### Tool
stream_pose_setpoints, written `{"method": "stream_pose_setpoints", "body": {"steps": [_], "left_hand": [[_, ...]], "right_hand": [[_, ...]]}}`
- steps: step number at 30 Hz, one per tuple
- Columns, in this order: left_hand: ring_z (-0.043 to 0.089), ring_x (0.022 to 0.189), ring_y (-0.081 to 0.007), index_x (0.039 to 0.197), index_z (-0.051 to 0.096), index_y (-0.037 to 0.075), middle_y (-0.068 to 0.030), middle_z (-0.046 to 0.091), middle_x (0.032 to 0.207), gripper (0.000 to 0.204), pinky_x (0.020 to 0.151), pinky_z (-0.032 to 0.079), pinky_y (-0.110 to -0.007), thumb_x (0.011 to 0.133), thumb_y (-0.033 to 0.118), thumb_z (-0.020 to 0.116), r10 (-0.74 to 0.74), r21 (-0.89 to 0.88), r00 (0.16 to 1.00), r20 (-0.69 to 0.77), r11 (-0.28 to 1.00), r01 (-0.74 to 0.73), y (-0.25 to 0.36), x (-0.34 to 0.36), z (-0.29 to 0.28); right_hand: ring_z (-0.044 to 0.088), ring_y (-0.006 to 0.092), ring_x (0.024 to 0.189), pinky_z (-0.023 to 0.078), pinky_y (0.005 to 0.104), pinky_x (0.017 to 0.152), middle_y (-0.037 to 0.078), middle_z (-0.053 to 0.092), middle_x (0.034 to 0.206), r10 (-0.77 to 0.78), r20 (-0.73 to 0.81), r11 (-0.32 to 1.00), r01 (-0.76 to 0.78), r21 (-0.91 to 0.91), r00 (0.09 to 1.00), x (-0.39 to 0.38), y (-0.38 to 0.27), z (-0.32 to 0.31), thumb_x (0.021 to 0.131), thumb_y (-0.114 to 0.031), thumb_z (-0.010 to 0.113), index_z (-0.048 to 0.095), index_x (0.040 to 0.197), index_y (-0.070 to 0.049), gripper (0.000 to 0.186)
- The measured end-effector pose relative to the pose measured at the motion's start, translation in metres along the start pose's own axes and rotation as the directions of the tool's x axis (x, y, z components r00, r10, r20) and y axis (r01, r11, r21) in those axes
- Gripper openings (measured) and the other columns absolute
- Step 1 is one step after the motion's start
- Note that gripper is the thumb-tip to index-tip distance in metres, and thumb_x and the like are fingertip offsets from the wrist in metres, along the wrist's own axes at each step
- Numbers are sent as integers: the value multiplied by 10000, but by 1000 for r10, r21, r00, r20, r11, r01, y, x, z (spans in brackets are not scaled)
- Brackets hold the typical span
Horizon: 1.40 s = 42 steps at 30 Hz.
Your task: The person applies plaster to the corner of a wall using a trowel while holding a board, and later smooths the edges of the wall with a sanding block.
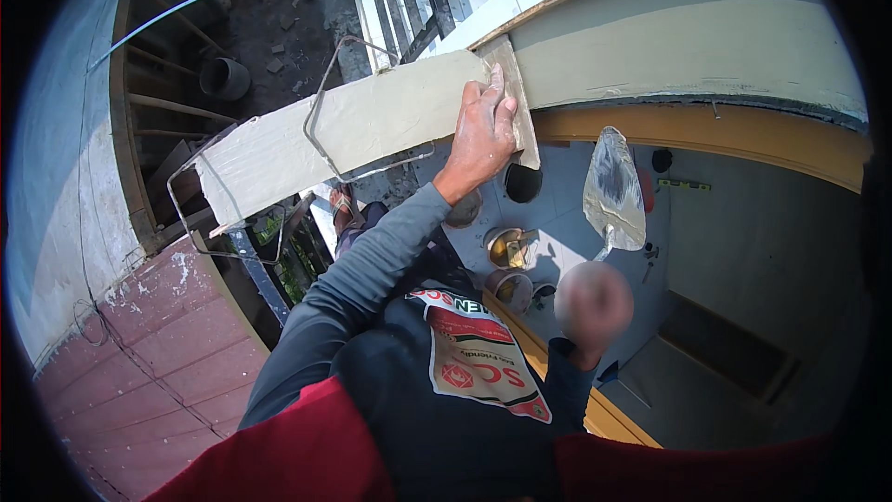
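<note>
Grey-plastered concrete beam runs from lower left to upper right, meeting a long plastered ledge at the top. Left hand lies flat against a small float board, fingers spread and extended, pressing it onto the beam's right end at the joint. Right hand is blurred; it appears closed around the handle of a pointed trowel, blade up and coated in grey mortar, held apart from the beam, just right of the left hand. Bent wire loops stick out around the beam. Far below, small round buckets sit on a pale tiled floor. Reddish tiled roof lower left.
</note>
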<state>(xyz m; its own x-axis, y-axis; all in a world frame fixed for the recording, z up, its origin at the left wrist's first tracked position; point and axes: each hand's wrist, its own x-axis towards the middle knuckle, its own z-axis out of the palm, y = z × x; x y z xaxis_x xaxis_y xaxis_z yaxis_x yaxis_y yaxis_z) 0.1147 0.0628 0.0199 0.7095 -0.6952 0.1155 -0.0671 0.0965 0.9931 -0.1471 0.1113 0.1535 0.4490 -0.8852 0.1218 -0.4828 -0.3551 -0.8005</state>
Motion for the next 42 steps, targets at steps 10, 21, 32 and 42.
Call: {"method": "stream_pose_setpoints", "body": {"steps": [10, 21, 32, 42], "left_hand": [[519, 940, -299, 1402, 449, -124, -200, 508, 974, 500, 911, 428, -365, 982, 138, 523, 51, -82, 998, -28, 995, -53, 33, -2, 6], [530, 922, -324, 1411, 431, -125, -226, 509, 1011, 475, 902, 443, -389, 996, 100, 483, 38, -14, 994, -99, 999, -39, 19, -23, 7], [511, 900, -363, 1393, 414, -170, -241, 467, 970, 486, 860, 446, -428, 981, 81, 476, 28, 10, 992, -127, 1000, -27, -4, -8, 15], [508, 899, -320, 1416, 432, -116, -204, 476, 948, 500, 874, 442, -382, 968, 93, 501, 2, -41, 998, -68, 999, -5, -2, -5, 13]], "right_hand": [[656, 142, 798, 532, 258, 697, 158, 677, 956, -17, 23, 998, 18, -60, 1000, -3, 10, -2, 817, 31, 749, 586, 1055, 87, 295], [663, 163, 827, 550, 266, 711, 162, 675, 964, 13, -3, 1000, -13, 23, 1000, -1, 2, -1, 809, 18, 764, 597, 1055, 86, 305], [653, 140, 814, 536, 260, 713, 151, 676, 970, 28, 11, 999, -28, -31, 1000, -4, 3, -3, 796, 17, 779, 602, 1041, 85, 310], [654, 139, 809, 536, 261, 706, 147, 677, 973, -30, 61, 998, 33, -61, 998, -2, 11, -5, 793, 18, 781, 600, 1053, 84, 324]]}}
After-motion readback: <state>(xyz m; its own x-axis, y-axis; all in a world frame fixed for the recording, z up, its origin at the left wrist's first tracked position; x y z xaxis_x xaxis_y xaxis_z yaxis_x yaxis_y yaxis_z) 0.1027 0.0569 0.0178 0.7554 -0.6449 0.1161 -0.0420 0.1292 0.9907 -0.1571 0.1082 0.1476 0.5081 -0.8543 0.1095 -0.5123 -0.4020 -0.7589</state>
